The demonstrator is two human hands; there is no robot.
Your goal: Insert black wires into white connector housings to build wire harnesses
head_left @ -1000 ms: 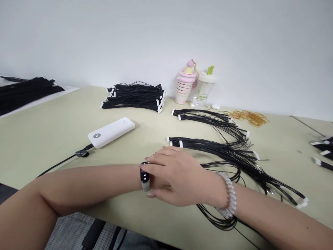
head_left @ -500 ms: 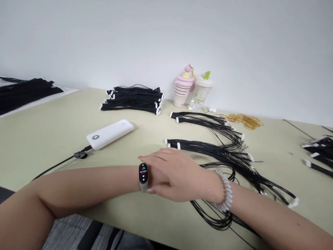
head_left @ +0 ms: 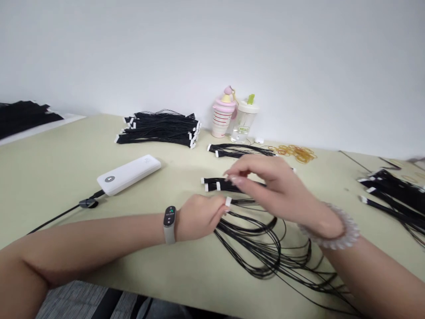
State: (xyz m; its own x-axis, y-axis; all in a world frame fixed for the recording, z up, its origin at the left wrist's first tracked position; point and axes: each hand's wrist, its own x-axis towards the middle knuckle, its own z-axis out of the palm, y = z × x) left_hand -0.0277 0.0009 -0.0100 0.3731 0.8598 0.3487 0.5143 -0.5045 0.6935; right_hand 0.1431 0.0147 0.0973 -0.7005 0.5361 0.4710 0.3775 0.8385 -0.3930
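The black cable bundle [head_left: 277,257] lies on the near part of the tabletop [head_left: 66,177], right of its middle. Its long axis runs left to right, slanting toward the near edge; the wires sag into wide loops toward that edge. A white connector [head_left: 228,202] marks its left end and stands roughly crosswise to the wires that leave it rightward.

The left hand [head_left: 199,217] comes in from the left, forearm nearly parallel to the near edge, and is closed on the bundle's left end, the connector showing between thumb and forefinger. The right hand [head_left: 277,188] reaches in from the near right, raised over the wires, wrist bent and fingers curled. It is partly closed, with the tips of thumb and forefinger near each other; whether they pinch a thin wire cannot be told.

The right hand and forearm cover much of the middle bundles [head_left: 212,184], part of the far bundles [head_left: 232,150] and some of the loops. The left palm and its lower fingers are hidden. The right hand is blurred, and the writing on the wristband [head_left: 169,217] is too small to read. The picture's right border cuts off another cable pile [head_left: 398,190].
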